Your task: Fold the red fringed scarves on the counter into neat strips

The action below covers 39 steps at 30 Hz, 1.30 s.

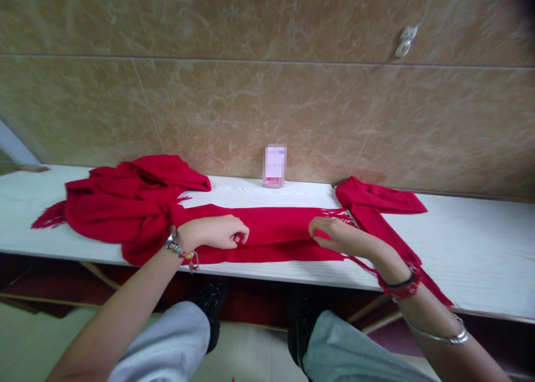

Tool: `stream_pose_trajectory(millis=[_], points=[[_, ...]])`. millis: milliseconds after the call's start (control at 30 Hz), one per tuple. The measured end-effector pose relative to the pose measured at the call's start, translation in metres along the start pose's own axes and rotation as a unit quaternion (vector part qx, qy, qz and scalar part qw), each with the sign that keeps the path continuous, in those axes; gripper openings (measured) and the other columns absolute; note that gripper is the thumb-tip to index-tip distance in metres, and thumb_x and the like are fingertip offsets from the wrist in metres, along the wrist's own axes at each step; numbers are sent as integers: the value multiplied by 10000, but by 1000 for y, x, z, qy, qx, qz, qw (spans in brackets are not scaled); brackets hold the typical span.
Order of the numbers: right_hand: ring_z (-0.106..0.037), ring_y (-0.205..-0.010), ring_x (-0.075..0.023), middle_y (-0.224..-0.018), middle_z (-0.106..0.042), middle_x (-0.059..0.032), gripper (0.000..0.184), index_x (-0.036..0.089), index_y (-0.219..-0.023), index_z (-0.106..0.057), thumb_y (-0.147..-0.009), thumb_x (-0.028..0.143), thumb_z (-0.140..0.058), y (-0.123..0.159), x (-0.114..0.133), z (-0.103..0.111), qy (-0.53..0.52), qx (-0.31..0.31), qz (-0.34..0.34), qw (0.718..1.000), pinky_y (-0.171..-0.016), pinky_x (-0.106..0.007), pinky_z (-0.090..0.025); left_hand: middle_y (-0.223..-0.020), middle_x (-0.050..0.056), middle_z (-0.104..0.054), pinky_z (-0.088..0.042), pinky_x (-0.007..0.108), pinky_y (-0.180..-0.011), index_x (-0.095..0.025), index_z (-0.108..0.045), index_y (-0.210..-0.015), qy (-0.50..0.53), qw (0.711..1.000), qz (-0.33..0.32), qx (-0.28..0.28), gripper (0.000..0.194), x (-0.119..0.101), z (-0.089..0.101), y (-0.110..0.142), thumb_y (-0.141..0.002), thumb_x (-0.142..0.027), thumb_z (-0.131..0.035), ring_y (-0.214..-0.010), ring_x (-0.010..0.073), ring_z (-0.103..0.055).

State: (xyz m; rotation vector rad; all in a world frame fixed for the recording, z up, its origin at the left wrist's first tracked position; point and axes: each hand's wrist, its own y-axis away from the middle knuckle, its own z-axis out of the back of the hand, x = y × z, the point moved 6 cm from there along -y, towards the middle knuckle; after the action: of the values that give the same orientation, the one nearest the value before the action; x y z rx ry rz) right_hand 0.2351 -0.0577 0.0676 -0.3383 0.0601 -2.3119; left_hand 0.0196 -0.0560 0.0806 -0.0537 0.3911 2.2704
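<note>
A red fringed scarf [276, 223] is stretched lengthwise along a white bench, with a fold line running between my hands. My left hand [219, 231] is closed at its left portion, fingertips curled on the cloth. Near the fringed right end, my right hand [334, 234] has bent fingers pinching the scarf; the exact grip is partly hidden. Left of my left hand, the red cloth lies in a loose crumpled heap [121, 203]. A narrow red strip of folded fabric [380, 198] lies beyond my right hand, part of it passing behind my right forearm.
The white bench [472, 237] runs along a brown marbled tile wall [234, 103]. A small box, blurred out [275, 164], stands against the wall. A white hook [405, 42] is fixed higher up. My black shoes [211, 309] are below the bench's front edge.
</note>
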Motion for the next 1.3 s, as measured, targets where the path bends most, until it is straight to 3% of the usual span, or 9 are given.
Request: stream_pose_trajectory(millis=[100,167,467,767,867,933,1033,1167,1300], points=[[-551,-752,-145,-853,-601,-62,178,157,-788,-570,-759,71,-416,0,7,-20,-1,91,20,996,-714,-272,-456,-706,-31,-586,-389,181,-568,-185,-595,-781,32,996,23,85,240,0,-25,-8,-627,-35,-489,-631,106,-520],[-541,-762,-146,-867,-593,-75,181,150,-770,-577,-756,66,-417,-2,9,-29,-5,116,31,993,-725,-277,-458,-699,-34,-589,-391,181,-556,-186,-596,-776,38,994,32,100,254,1,-32,-12,-613,-28,-481,-626,107,-521],[-547,-854,-157,-945,-592,-90,158,140,-820,-573,-786,106,-423,1,10,-17,-52,90,27,994,-791,-283,-449,-769,-21,-594,-410,173,-634,-186,-610,-818,51,998,0,43,247,-3,1,3,-655,-52,-483,-694,105,-536],[-518,-1027,-158,-1167,-519,-79,182,177,-758,-633,-751,83,-477,2,13,-32,-55,172,6,984,-895,-276,-407,-694,-33,-609,-409,178,-577,-183,-630,-807,108,982,7,155,230,2,-32,-11,-631,-72,-532,-643,110,-548],[-527,-1004,-161,-1128,-548,-72,174,176,-733,-638,-750,93,-486,0,14,-29,-54,176,4,983,-896,-276,-409,-805,-5,-638,-421,191,-660,-178,-635,-853,99,988,3,122,147,7,-22,-14,-756,-211,-529,-725,122,-567],[-552,-948,-160,-1051,-587,-70,160,169,-763,-640,-773,128,-485,-3,14,-24,-58,175,7,983,-878,-281,-424,-962,29,-634,-407,215,-781,-178,-623,-949,66,996,13,51,221,8,-13,-20,-830,-276,-466,-861,140,-568],[-559,-942,-171,-1002,-615,-72,191,163,-916,-627,-817,198,-468,-13,8,-14,-46,127,4,991,-875,-308,-435,-1314,117,-440,-325,318,-952,-180,-478,-1225,23,996,79,-37,421,9,-13,-34,-855,-378,-445,-1178,222,-418],[-486,-1114,-202,-1194,-545,-140,342,115,-1146,-542,-844,245,-449,-31,-19,-10,18,28,-70,997,-982,-349,-359,-1478,147,-61,-191,562,-983,-236,-203,-1398,30,986,163,14,738,8,-44,-55,-798,-610,-412,-1333,354,-64],[-294,-1287,-261,-1406,-319,-164,577,126,-1350,-343,-852,399,-443,-42,-50,-39,24,119,-164,979,-1035,-406,-282,-1480,118,7,-111,603,-985,-265,-130,-1413,41,990,136,15,767,16,-50,-72,-792,-667,-334,-1341,334,17]])
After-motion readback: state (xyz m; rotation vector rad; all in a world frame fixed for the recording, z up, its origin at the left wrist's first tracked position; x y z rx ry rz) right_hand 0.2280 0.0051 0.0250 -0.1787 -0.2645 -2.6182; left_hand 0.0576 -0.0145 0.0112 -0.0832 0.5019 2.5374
